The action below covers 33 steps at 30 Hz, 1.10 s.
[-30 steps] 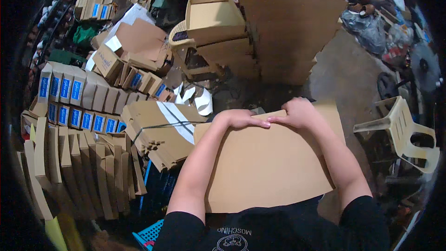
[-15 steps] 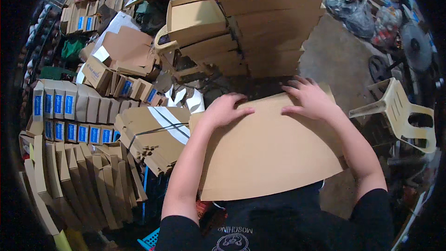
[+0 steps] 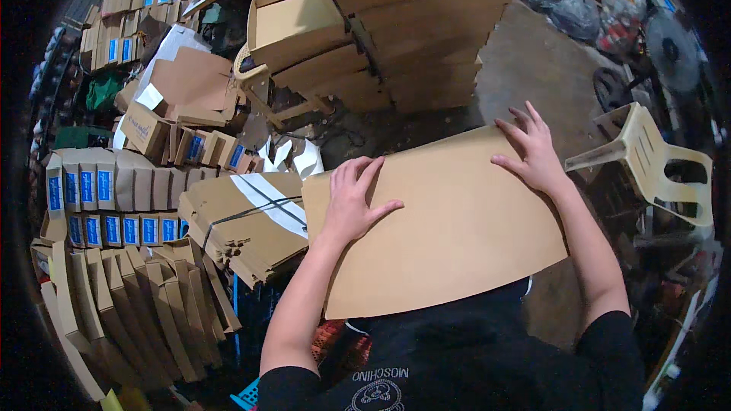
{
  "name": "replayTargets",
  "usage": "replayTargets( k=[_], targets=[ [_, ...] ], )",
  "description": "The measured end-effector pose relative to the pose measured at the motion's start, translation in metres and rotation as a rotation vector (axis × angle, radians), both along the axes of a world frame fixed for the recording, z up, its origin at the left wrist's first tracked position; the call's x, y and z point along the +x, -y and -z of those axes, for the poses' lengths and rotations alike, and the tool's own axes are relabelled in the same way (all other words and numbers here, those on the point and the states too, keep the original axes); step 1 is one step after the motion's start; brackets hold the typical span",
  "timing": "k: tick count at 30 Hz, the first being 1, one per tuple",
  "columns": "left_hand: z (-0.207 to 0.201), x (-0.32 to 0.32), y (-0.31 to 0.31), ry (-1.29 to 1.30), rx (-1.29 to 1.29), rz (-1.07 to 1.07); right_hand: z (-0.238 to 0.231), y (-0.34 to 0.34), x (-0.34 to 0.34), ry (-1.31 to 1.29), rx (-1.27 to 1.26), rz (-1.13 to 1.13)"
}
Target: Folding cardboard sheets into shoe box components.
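A large plain brown cardboard sheet [image 3: 449, 232] lies in front of my body, its near edge against my dark shirt. On its left part rests my left hand [image 3: 356, 199], fingers stretched and thumb pointing inward across the surface. At the far right corner is my right hand [image 3: 533, 151], fingers spread, some reaching past the sheet's far edge and the thumb on top. Neither hand is closed round anything. What supports the sheet is hidden beneath it.
A strapped bundle of flat cardboard [image 3: 251, 217] sits just left of the sheet. Farther left stand folded cartons [image 3: 137, 304] and rows of boxes with blue labels [image 3: 87, 186]. Tall stacked cardboard boxes [image 3: 419, 30] rise ahead. A cream plastic chair [image 3: 647, 164] stands at right.
My hands have moved apart: the left toward the sheet's left side, the right outward to its far right corner, with fingers more spread. The surroundings have shifted slightly left in view.
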<state>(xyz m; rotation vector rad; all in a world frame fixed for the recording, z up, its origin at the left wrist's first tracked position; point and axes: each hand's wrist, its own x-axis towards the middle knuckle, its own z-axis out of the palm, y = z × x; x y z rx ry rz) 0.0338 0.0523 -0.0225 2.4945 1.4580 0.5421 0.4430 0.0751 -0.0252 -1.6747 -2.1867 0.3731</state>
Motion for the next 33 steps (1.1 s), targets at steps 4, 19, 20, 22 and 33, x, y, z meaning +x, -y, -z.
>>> replayTargets(
  k=[4, 19, 20, 22, 33],
  targets=[
    [-0.004, 0.005, -0.001, 0.002, -0.019, 0.009, -0.003, -0.001, 0.004, 0.122, 0.166, -0.119],
    [-0.081, -0.004, -0.001, 0.229, -0.314, -0.187, -0.039, -0.014, 0.004, -0.265, 0.083, 0.026],
    [-0.1, -0.005, -0.003, 0.222, -0.394, -0.23, -0.042, -0.02, 0.012, -0.431, 0.066, 0.0],
    [-0.13, -0.013, -0.003, 0.299, -0.517, -0.267, -0.057, -0.018, 0.019, -0.681, -0.059, -0.01],
    [-0.253, -0.102, 0.034, 0.789, 0.057, -0.336, -0.074, 0.003, 0.042, -1.541, -0.308, -0.564]
  ],
)
